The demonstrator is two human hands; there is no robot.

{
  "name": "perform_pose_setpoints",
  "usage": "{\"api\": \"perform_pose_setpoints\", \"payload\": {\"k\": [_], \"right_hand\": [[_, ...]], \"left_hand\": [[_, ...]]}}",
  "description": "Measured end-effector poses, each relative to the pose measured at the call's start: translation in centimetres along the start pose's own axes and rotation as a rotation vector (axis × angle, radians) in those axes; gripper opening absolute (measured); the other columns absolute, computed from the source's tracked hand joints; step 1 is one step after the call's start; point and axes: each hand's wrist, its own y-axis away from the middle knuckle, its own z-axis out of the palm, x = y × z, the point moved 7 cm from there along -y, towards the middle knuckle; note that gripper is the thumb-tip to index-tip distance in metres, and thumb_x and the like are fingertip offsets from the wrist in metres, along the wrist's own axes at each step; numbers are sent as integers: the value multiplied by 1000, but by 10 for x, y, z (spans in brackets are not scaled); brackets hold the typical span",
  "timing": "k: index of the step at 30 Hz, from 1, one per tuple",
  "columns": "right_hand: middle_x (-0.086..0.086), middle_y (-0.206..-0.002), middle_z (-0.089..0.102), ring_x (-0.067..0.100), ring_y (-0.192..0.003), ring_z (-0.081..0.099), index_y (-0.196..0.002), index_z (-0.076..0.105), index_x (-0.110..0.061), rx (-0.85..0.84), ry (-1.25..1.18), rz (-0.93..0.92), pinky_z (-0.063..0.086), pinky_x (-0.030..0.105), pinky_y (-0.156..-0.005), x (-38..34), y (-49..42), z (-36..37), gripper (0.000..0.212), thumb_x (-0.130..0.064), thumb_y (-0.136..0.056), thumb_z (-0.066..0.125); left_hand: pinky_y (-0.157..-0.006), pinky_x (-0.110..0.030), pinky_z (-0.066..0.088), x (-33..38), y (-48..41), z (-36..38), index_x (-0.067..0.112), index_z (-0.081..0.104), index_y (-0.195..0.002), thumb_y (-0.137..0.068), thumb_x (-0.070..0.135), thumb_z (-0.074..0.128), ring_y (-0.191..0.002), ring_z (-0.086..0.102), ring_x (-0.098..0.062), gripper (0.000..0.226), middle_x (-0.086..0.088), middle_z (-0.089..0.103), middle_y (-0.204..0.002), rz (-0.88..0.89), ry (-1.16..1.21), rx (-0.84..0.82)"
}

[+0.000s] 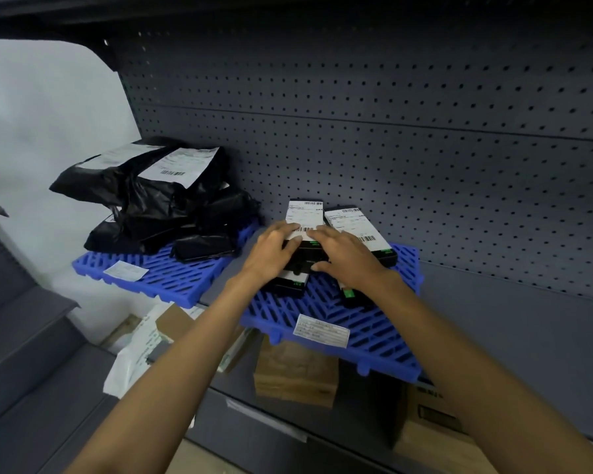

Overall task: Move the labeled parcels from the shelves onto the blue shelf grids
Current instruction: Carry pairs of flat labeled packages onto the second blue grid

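Two blue grids lie side by side on the grey shelf, the left grid (165, 278) and the right grid (384, 336), each with one white tag on its near part. On the right grid four black boxes can be made out. The top box (305, 215), with a white barcode label, lies on a second box (288, 285); a third labelled box (355, 227) sits just beside it to the right, and a fourth (350, 297), with a green sticker, shows under the right wrist. The left hand (273, 251) and the right hand (348, 256) both grip the near end of the top box, fingers curled over its label and thumbs against its sides. The left grid bears a pile of black bags (158, 203); their number cannot be told, but two white labels face up. On the shelf below stand three brown cartons (295, 374) and one white bag (137, 357).
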Motion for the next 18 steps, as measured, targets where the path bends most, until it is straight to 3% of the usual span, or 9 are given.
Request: {"api": "perform_pose_setpoints", "payload": {"k": [4, 7, 10, 13, 18], "right_hand": [[9, -159, 27, 25, -144, 31, -153, 28, -13, 15, 20, -2, 26, 38, -118, -7, -1, -1, 74, -25, -91, 67], [9, -157, 32, 29, -140, 37, -150, 33, -12, 16, 46, 29, 33, 41, -114, -12, -5, -1, 74, -23, -88, 71], [11, -156, 34, 33, -139, 38, -148, 37, -10, 33, -14, 90, 38, 43, -110, -16, -7, 2, 72, -13, -86, 73], [13, -153, 38, 34, -137, 41, -147, 39, -9, 89, -59, 134, 39, 43, -110, -22, -5, 3, 71, -5, -84, 72], [12, -155, 37, 36, -136, 43, -148, 38, -13, 140, -70, 202, 42, 45, -107, -35, 2, 9, 69, -3, -87, 69]], "left_hand": [[-120, -31, 23, -10, 10, -3, 18, 44, -146, -98, 32, 56, -146, 27, -16, 52, -5, 36, -155, 69, 42, -68], [-113, -26, 32, -18, 17, -10, 17, 44, -146, -92, 25, 66, -140, 38, -18, 59, -5, 45, -150, 130, 37, -75], [-107, -35, 44, -19, 18, -11, 15, 45, -145, -89, 10, 69, -125, 55, -25, 61, -17, 59, -134, 128, 125, -66], [-107, -36, 46, -22, 20, -14, 12, 47, -144, -89, -1, 66, -123, 59, -19, 60, -12, 62, -131, 125, 224, -47], [-104, -26, 47, -31, 29, -23, 11, 48, -143, -88, -4, 65, -120, 59, -12, 59, -10, 57, -138, 204, 298, -34]]}}
